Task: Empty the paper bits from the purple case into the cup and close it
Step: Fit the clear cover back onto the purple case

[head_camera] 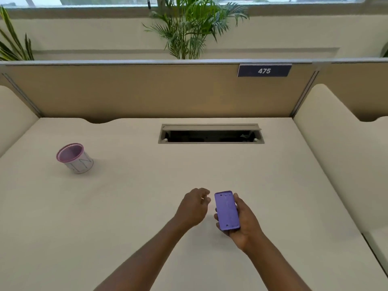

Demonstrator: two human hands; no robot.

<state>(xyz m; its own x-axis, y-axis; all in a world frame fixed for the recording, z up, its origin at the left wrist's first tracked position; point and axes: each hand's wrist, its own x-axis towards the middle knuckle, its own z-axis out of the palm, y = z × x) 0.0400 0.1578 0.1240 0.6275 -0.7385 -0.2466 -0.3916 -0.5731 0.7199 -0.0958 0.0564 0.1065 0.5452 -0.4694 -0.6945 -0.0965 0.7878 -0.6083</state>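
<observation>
My right hand [244, 223] grips a flat purple case [226, 210] just above the beige desk, near the front centre. The case looks shut, and no paper bits are visible. My left hand [194, 205] hovers right beside the case on its left, with fingers loosely curled and nothing in them. The cup [74, 158], white with a pink-purple rim, stands far off at the left of the desk. Its inside shows only a purple lining from here.
A long cable slot [211, 134] with its flap raised is cut into the desk behind the hands. A tan partition [147, 91] with a sign reading 475 closes the back. Cream side panels stand at both sides.
</observation>
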